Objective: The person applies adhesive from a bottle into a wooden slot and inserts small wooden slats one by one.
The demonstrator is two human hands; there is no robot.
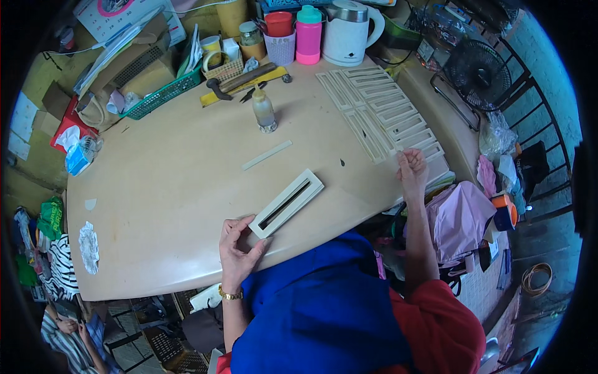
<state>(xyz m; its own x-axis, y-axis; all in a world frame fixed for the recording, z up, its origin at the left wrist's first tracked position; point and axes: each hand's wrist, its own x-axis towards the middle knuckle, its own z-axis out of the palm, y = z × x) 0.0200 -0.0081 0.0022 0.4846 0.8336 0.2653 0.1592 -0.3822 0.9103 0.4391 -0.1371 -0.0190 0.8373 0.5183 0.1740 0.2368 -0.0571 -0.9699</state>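
Note:
My left hand (243,248) grips the near end of a cream rectangular frame (286,204) with a long dark slot, tilted at the table's near edge. My right hand (412,169), its fingers curled, is at the near end of rows of cream slotted frames (380,107) on the right of the table; whether it holds anything cannot be told. A thin pale strip (267,155) lies beyond the frame in my left hand. Farther back stands a squeeze bottle (264,110) with a yellowish nozzle. A small dark piece (342,162) lies between the strip and my right hand.
A hammer (219,89), a yellow bar (243,89) and small dark cutters lie at the back. Behind them stand a pink bottle (309,37), a white kettle (346,35) and a green basket (163,96). Crumpled foil (88,248) is at left. Another person (77,334) sits lower left.

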